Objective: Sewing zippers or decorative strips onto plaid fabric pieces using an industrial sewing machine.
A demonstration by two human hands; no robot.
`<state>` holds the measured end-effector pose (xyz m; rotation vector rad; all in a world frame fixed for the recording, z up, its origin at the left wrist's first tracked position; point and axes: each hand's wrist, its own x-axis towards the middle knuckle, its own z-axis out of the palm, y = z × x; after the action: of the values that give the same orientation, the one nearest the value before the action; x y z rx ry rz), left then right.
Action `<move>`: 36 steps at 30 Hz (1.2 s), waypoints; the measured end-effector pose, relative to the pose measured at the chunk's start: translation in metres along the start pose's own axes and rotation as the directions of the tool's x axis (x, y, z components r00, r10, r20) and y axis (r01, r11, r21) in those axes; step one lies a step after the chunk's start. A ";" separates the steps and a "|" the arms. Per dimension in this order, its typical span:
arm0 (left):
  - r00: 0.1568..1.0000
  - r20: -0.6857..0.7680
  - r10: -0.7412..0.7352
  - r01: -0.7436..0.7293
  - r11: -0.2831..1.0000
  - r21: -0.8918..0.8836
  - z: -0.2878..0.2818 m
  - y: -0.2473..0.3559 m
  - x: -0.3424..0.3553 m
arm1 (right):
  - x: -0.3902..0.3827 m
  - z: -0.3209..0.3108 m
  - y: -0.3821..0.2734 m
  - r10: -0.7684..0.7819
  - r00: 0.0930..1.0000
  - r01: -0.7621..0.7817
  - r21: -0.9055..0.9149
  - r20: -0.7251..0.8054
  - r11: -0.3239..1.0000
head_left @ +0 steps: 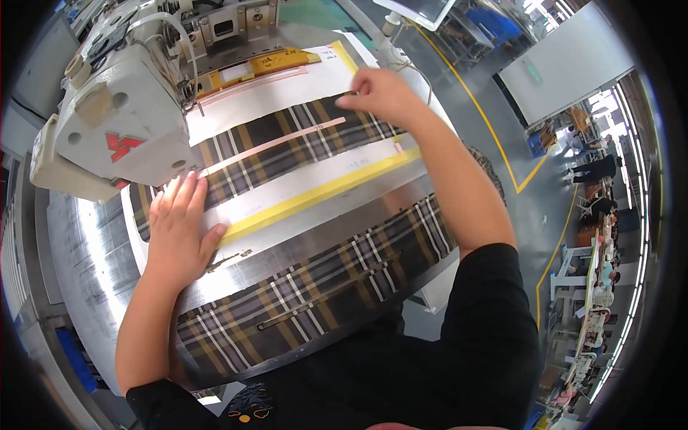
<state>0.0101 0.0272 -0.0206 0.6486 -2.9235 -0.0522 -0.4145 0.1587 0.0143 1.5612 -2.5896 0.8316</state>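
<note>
My left hand [177,228] lies flat with its fingers stretched, the fingertips on the left part of a plaid fabric piece [276,127] beside the machine head. At the fabric's far right edge, my right hand [387,99] is curled, thumb and finger pinching at the edge; the exact grip is partly hidden. The dark fabric has brown, grey and white stripes and lies on a white template sheet [251,102]. A narrow pink strip [287,140] runs along the fabric. Yellow tape [315,193] borders the sheet's near side.
A white sewing machine head [132,147] stands at the left, close to my left hand. Another plaid piece [294,285] lies along the table's near edge. A yellow bar [283,63] sits behind the sheet. Beyond the metal table [97,265], yellow floor lines [476,100] and distant workers show.
</note>
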 end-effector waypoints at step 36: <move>0.998 -0.036 -0.049 0.046 0.996 -0.077 -0.004 -0.002 -0.002 | 0.010 -0.002 -0.004 0.234 0.760 -0.431 0.201 0.607 0.880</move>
<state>0.0133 0.0257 -0.0168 0.6989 -2.8543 -0.1535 -0.4171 0.1499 0.0205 1.6401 -3.4030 0.9903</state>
